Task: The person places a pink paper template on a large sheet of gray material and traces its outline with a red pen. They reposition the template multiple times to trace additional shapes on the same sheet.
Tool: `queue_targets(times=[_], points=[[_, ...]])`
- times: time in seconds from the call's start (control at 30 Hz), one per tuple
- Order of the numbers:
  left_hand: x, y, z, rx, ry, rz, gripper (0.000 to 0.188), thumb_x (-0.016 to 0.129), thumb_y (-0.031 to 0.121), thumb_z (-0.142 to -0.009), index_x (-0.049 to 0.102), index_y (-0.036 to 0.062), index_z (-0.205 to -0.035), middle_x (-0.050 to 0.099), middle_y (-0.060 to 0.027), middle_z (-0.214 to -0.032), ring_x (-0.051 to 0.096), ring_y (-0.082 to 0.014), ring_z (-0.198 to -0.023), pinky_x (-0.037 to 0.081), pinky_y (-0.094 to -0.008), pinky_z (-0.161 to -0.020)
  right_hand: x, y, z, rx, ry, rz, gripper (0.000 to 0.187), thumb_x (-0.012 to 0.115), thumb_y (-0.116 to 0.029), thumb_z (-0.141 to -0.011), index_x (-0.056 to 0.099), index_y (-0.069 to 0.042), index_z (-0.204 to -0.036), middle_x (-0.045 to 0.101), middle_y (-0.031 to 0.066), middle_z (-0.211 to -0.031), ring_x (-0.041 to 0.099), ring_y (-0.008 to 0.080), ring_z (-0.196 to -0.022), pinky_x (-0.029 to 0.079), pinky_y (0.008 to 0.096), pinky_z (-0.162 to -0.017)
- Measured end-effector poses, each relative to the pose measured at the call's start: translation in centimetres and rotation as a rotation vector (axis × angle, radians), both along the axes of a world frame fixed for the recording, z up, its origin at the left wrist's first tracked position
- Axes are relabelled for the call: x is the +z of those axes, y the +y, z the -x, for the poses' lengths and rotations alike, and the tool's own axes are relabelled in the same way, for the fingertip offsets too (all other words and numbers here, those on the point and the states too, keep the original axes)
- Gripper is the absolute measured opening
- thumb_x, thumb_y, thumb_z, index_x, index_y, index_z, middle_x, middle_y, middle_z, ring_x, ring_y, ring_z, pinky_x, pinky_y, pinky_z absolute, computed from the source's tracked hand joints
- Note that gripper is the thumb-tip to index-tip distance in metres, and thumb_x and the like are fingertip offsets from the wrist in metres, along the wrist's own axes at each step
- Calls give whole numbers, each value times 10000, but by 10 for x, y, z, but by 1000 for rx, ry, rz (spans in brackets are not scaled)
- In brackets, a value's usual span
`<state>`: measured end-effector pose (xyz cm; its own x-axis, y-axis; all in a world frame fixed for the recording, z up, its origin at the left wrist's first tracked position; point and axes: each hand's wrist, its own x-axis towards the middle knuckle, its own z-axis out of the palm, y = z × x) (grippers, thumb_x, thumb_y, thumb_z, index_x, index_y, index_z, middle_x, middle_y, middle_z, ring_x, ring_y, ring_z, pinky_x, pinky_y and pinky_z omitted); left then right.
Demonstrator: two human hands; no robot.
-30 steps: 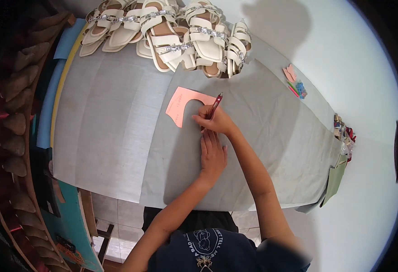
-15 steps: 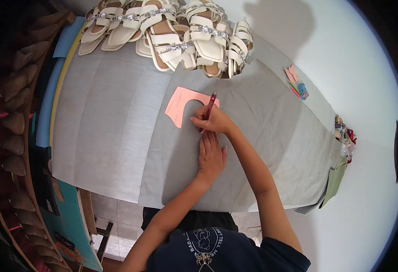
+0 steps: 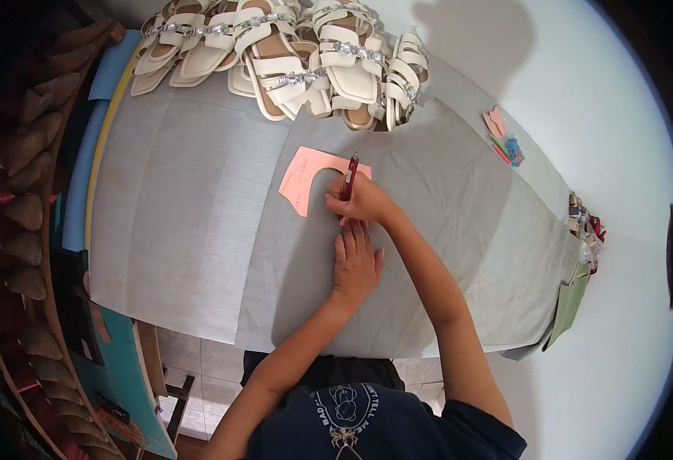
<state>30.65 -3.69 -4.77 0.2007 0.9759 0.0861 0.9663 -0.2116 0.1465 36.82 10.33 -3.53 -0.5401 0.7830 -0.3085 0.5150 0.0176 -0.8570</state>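
Note:
A salmon-pink curved pattern piece (image 3: 300, 181) with handwriting on it lies flat on the grey sheet (image 3: 421, 230). My right hand (image 3: 363, 198) grips a dark red pen (image 3: 350, 175) at the right side of the pattern piece; the pen's tip is hidden behind my fingers. Just below, my left hand (image 3: 357, 264) rests flat with fingers stretched forward, its fingertips close under my right hand and near the pattern piece's lower right end. That end is mostly covered by my hands.
White strappy sandals (image 3: 348, 73) with jewelled bands crowd the table's far edge. Small pink pieces (image 3: 495, 121) and a blue bundle (image 3: 513, 151) lie far right. Green material (image 3: 569, 305) hangs at the right edge. A rack of shoe lasts (image 3: 23, 211) stands left.
The pen has tilted more upright, its top end shifting slightly left. My right hand has moved only a little; my left hand and the pattern piece stay in place.

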Motion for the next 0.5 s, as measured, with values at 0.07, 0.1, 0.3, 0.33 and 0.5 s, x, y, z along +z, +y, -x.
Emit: queue_targets(times=[0.07,0.1,0.3,0.33,0.5], points=[[0,1,4,-10,-15,4,713,458,430,-844,332,-56,-1350,345,-203,-1384,359,-293,-1249,276,-402,-991,6,2,5,10,-10,-5,271,584,-135,-734,426,-9,-553,440,44,-482,419,144,-411,381,309,-435],[-1,3,6,-16,-34,15,718,459,430,-843,326,-57,-1353,345,-204,-1383,365,-293,-1242,282,-398,-983,10,2,5,6,1,41,267,586,-137,-727,428,-10,-554,438,52,-483,410,153,-416,378,320,-443],[-2,6,5,-36,-10,33,728,457,421,-840,302,-53,-1370,344,-209,-1388,400,-276,-1197,294,-391,-948,5,9,0,31,-30,-117,239,600,-145,-694,448,-15,-563,428,83,-502,407,198,-463,371,343,-492],[-3,6,5,-31,11,13,728,457,420,-840,302,-52,-1371,345,-209,-1388,405,-273,-1190,285,-393,-951,5,11,0,42,-42,-185,237,603,-148,-690,451,-15,-565,430,87,-507,411,206,-471,375,343,-500],[3,9,5,-7,107,-63,709,444,408,-845,311,-52,-1368,349,-202,-1390,330,-267,-1277,205,-385,-997,6,13,0,11,-52,-205,251,614,-175,-674,451,-15,-570,452,104,-533,418,250,-510,382,370,-543]])
